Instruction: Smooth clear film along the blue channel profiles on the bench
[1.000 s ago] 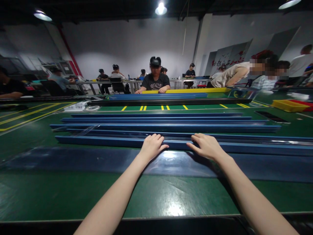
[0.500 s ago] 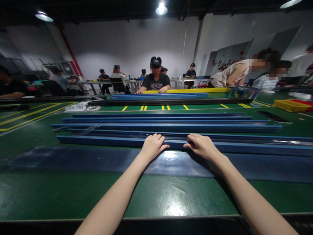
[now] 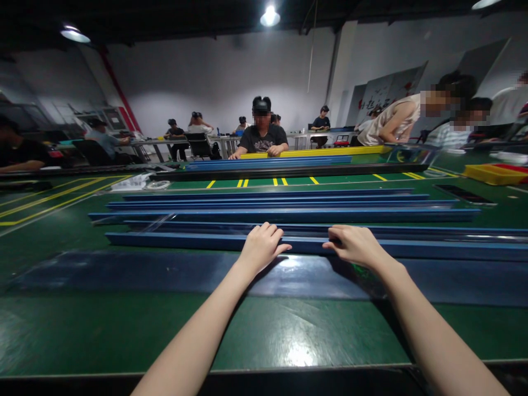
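Observation:
A long blue channel strip (image 3: 177, 241) lies across the table before me, its right end beyond the view. My left hand (image 3: 260, 250) grips its near wall, fingers over the top edge and thumb along the front. To the right, my right hand (image 3: 358, 245) grips the same wall with curled fingers; its fingertips are partly hidden. A clear glossy strip shows inside the channel toward the right. Closer to me, under my wrists, a wide flat transparent strip (image 3: 136, 275) lies on the table.
Several more blue channels (image 3: 289, 214) lie parallel just behind. Farther back are a black strip (image 3: 289, 171), a phone (image 3: 465, 194) and a yellow tray (image 3: 493, 175) on the green table (image 3: 264, 330). A co-worker (image 3: 264, 137) sits opposite, hands at a yellow strip.
Both my hands have shifted a little to the right, and the gripped channel's left end has moved right too. The wide transparent strip stays nearly in place.

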